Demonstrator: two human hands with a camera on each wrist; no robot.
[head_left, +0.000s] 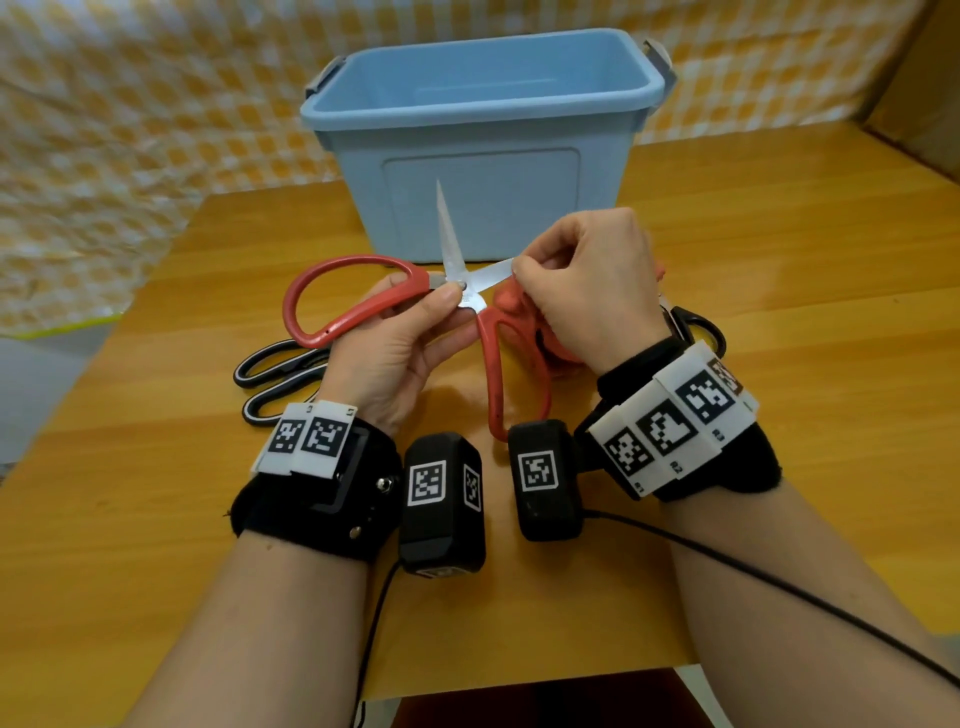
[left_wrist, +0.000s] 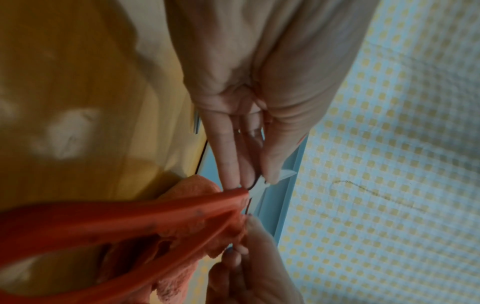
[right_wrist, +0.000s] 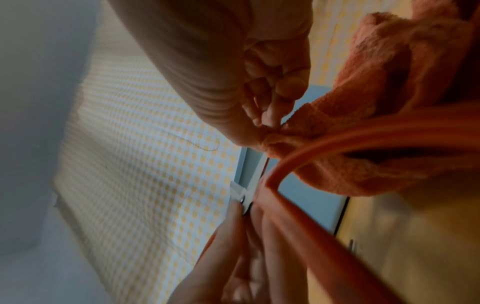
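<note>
the step in hand looks like wiping a blade clean, and it goes best if the large steel scissors with red plastic loop handles (head_left: 470, 300) are kept steady at the pivot while the cloth travels from pivot to tip, along the flat and the back of the blade rather than across its edge. the left hand (head_left: 395, 353) pinches the scissors at the pivot screw, thumb on top and fingers underneath. the right hand (head_left: 592, 280) is curled, its thumb and forefinger pinching a fluffy orange terry cloth (right_wrist: 389, 102) round the sideways blade (head_left: 493, 273); that pinch should stay light, with the fingertips behind a full fold of cloth. the scissors are held in the air over the yellow wooden table (head_left: 779, 312), just in front of the open pale blue plastic storage bin (head_left: 483, 156), and they are spread wide into a cross. one arm of the cross runs roughly away from the person, with the bare blade (head_left: 447, 228) pointing up and away toward the bin and its handle loop coming back between the wrists; the other arm runs left to right, with its loop out to the left and its blade pointing right into the cloth. that free tip is the hazard, so it is best kept aimed away. a pair of black-handled scissors (head_left: 275, 374) lies on the table under the left wrist.
</note>
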